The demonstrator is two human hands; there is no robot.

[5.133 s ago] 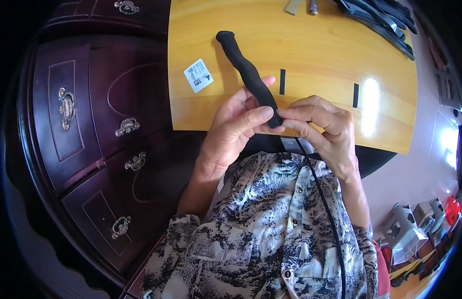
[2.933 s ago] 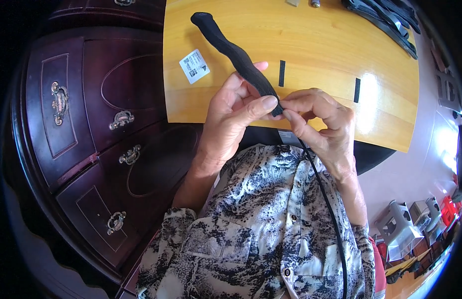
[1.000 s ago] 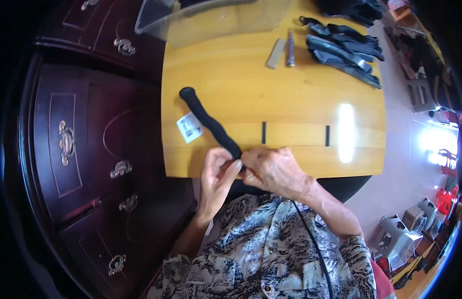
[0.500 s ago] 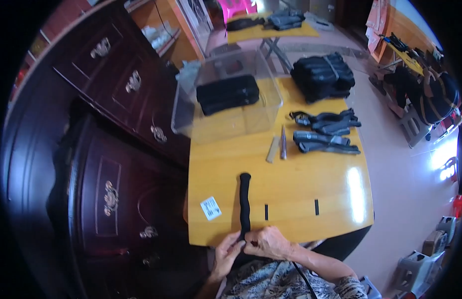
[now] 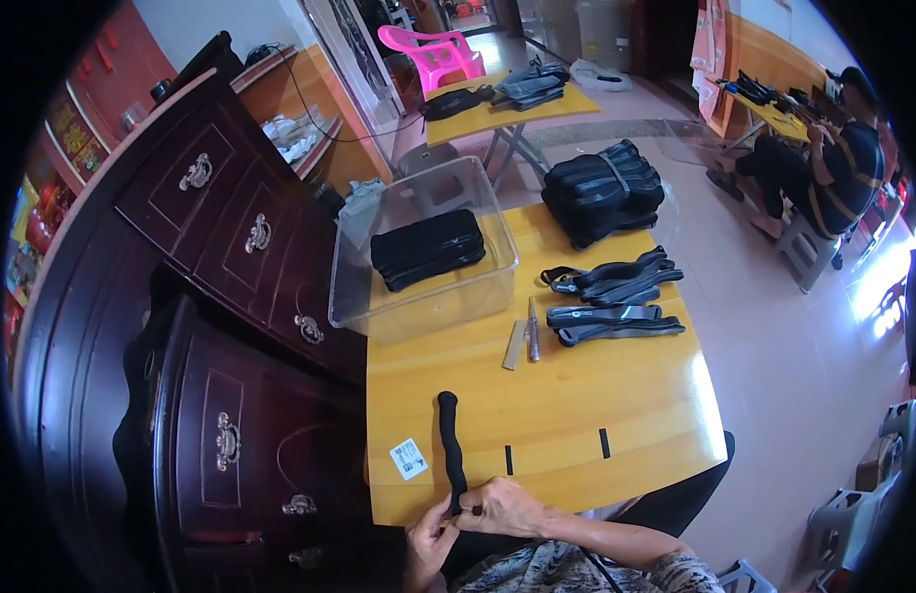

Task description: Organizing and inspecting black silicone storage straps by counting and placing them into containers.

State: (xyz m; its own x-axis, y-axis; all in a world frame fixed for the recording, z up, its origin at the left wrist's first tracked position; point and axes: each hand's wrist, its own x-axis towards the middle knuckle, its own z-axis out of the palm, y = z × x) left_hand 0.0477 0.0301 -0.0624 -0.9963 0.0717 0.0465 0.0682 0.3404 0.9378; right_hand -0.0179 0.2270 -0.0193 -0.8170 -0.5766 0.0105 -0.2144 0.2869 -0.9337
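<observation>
A long, narrow black fabric strip [image 5: 450,440] lies lengthwise on the yellow table [image 5: 577,395], its rounded far end pointing away from me. At the table's front edge, my left hand [image 5: 430,542] pinches the near end of this strip from the left. My right hand [image 5: 504,508] is closed on the same end from the right, fingers curled against it. The fingers hide that end. Left of the strip lies a white printed label [image 5: 410,459]; two short black marks [image 5: 508,460] are on the tabletop to its right.
A clear plastic bin [image 5: 418,314] holding black bundled pieces [image 5: 428,249] stands at the far left. Further right are a tied black bundle [image 5: 604,193], grey-black straps [image 5: 616,324], a pointed tool [image 5: 533,331] and a flat strip [image 5: 514,346]. A dark cabinet [image 5: 241,395] borders the left; another person [image 5: 833,178] sits far right.
My view has tilted up, so the table and bin appear lower and the seated person shows more fully. Both hands still grip the strip's near end.
</observation>
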